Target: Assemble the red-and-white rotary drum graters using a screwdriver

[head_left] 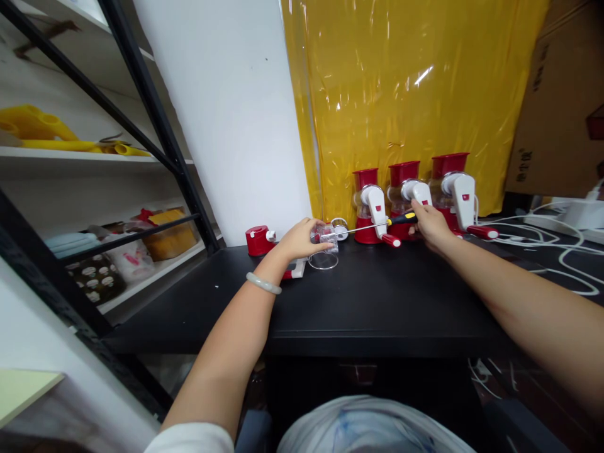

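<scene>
My left hand (301, 238) is closed around a clear plastic part (329, 236) above the black table. A screwdriver (402, 218) with a black and yellow handle lies in the grip of my right hand (428, 224). Its long shaft points left, and the tip reaches the clear part; whether it sits in a screw is too small to tell. Below my left hand lie a clear ring-shaped piece (323, 260) and a white crank (297, 270) with a red handle, partly hidden. A red base (257, 241) with a white knob stands to the left.
Three red and white hand-crank rotary graters (376, 204) stand in a row at the back. White cables (561, 242) and a power strip (585, 212) lie at right. A black-framed shelf (141, 94) rises at left; yellow plastic sheeting (401, 82) hangs behind the table (377, 302).
</scene>
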Action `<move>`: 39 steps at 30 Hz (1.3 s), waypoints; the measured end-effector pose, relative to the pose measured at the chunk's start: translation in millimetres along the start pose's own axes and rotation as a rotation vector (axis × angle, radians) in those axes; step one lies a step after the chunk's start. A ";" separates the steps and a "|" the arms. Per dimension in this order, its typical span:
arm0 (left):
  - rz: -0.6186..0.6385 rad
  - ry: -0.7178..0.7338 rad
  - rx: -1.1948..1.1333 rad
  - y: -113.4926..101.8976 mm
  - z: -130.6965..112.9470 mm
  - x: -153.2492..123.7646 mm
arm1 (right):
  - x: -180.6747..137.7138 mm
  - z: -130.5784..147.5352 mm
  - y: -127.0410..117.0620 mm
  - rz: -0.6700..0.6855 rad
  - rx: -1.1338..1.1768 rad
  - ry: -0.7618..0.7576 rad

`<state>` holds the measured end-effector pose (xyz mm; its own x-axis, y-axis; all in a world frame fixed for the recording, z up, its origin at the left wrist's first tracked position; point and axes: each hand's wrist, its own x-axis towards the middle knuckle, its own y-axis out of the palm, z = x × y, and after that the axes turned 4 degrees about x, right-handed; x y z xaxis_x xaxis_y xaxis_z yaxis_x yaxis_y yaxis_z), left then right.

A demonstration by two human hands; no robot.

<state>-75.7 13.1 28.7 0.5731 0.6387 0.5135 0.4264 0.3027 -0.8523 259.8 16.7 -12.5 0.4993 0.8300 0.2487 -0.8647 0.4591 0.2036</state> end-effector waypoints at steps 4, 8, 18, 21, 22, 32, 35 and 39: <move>0.002 0.004 0.009 -1.4 -1.6 0.0 | -2.2 5.2 1.4 0.013 0.061 0.096; -0.001 0.014 0.019 -2.0 -2.3 0.3 | -1.3 6.9 2.3 0.037 0.080 0.069; 0.011 0.002 0.023 -1.1 -1.1 0.3 | 4.2 0.5 -1.0 -0.008 0.105 -0.046; 0.010 0.007 0.015 -0.7 -0.2 0.4 | 2.2 4.9 -1.5 0.021 0.183 0.048; 0.006 0.007 0.011 -0.5 0.0 0.3 | 1.6 6.2 -1.5 0.030 0.201 0.065; 0.007 -0.002 0.000 -0.8 -0.8 -0.6 | 6.8 -1.8 -0.9 0.034 0.184 -0.051; 0.006 0.001 0.000 -1.0 -1.0 -0.5 | 8.6 -2.4 -1.7 0.032 0.162 -0.004; -0.004 0.010 0.007 -0.8 -1.0 -0.1 | 9.0 -0.1 -1.8 0.061 0.209 0.100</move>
<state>-75.4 12.0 29.4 0.5781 0.6304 0.5181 0.4243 0.3101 -0.8508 265.8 23.4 -10.7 0.4295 0.8863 0.1733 -0.8576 0.3402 0.3856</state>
